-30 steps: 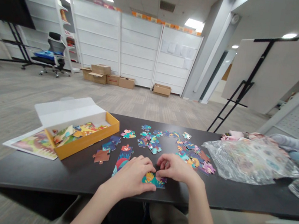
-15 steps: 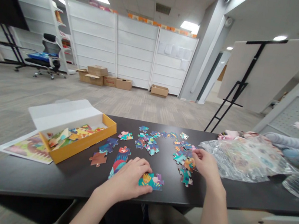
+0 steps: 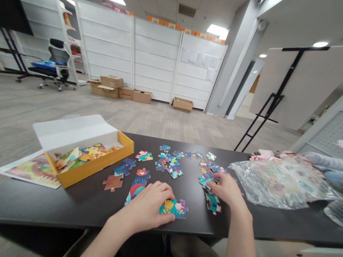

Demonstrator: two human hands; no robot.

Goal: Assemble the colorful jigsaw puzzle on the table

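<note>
My left hand [image 3: 154,203] lies over a joined section of jigsaw puzzle [image 3: 140,179] near the table's front edge. Its fingers are stretched over the section and its thumb is apart; the palm hides the middle. Teal puzzle pieces with a yellow flower [image 3: 169,206] stick out to its right. My right hand [image 3: 225,190] is over the right-hand group of puzzle pieces [image 3: 213,167], thumb and fingers closed at a teal piece [image 3: 204,180]. The hand partly covers the pieces there. A teal piece [image 3: 212,203] lies just below it.
Loose pieces [image 3: 169,162] lie at the table's middle. Dark blue and brown pieces [image 3: 113,182] are left of my left hand. A yellow open box [image 3: 96,166] holds more pieces, beside a picture sheet [image 3: 31,170]. Clear plastic bags [image 3: 279,183] lie at right.
My right hand has shifted left and slightly downward across the right-hand pieces, now covering the orange piece. My left hand has stayed in place.
</note>
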